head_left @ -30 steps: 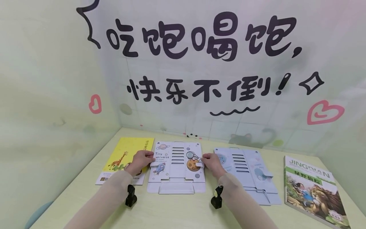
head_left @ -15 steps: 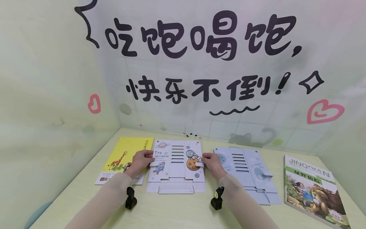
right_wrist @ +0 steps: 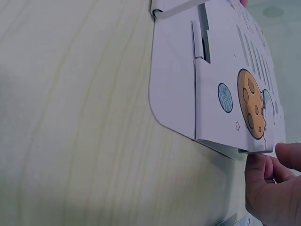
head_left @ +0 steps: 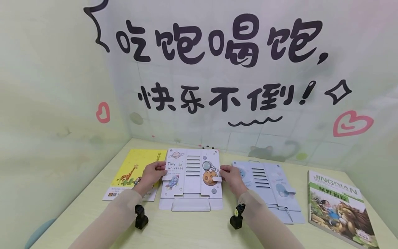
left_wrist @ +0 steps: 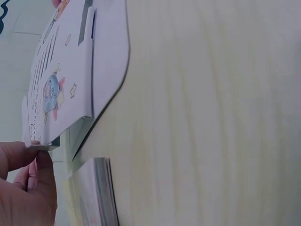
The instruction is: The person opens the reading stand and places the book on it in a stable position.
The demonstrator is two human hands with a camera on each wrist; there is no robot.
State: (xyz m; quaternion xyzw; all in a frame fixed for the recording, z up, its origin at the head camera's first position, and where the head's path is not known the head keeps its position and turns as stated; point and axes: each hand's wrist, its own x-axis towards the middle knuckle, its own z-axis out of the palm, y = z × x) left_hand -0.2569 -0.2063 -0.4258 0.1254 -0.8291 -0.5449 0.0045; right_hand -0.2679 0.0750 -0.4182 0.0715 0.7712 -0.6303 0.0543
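A white book stand [head_left: 192,188] printed with "Tiny universe", a rocket and an astronaut stands in the middle of the table, its slotted front panel tilted up off the flat base plate [left_wrist: 110,42]. My left hand [head_left: 152,176] pinches the panel's left edge between thumb and fingers, near a small page clip [head_left: 167,178]. At the opposite edge, my right hand [head_left: 232,178] pinches the panel beside the other clip [head_left: 217,179]. Both wrist views show a gap under the raised panel. Across the stand's lower front lies a folded wire ledge [head_left: 191,204].
To the left lies a yellow book [head_left: 133,166] with a giraffe, partly behind my left hand. A pale blue book stand [head_left: 264,176] lies flat on the right, partly covered by my right arm. Farther right is a thick green-and-white book [head_left: 339,207]. A printed curtain [head_left: 186,131] closes the back.
The top edge of the white stand's panel has risen slightly, tilting the panel up. Both hands keep their grip and have shifted up a little with it.
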